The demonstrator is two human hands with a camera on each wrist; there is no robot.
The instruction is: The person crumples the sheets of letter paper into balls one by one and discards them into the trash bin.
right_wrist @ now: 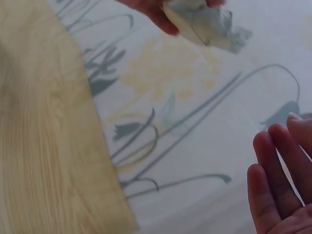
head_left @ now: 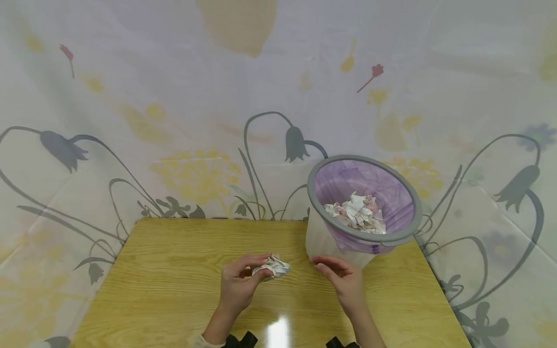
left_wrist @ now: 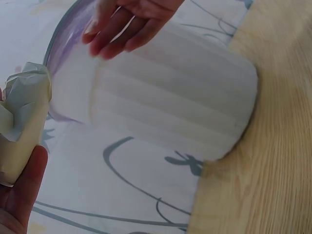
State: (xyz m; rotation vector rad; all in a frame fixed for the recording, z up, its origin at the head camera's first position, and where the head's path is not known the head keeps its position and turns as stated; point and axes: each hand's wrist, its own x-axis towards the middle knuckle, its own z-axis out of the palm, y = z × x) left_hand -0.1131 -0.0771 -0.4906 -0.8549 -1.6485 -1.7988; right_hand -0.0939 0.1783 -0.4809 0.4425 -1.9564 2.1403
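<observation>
My left hand (head_left: 237, 285) pinches a crumpled piece of white paper (head_left: 275, 268) between thumb and fingers, raised over the wooden table. The same crumpled paper (left_wrist: 22, 122) fills the left edge of the left wrist view. To the right, my right hand (head_left: 344, 282) holds nothing; its fingers are loosely bent, just in front of the wastebasket. In the right wrist view the right hand's fingers (right_wrist: 273, 185) show apart from the paper (right_wrist: 204, 22). The white wastebasket (head_left: 319, 241) has a grey rim and a purple bag liner (head_left: 396, 203), with crumpled paper scraps (head_left: 359, 212) inside.
The wooden table (head_left: 174, 261) reaches back to a hanging cloth (head_left: 174, 96) printed with flowers. At the table's back right stands the wastebasket, its wide mouth facing up and toward me. A bright light reflection lies on the tabletop between the two forearms.
</observation>
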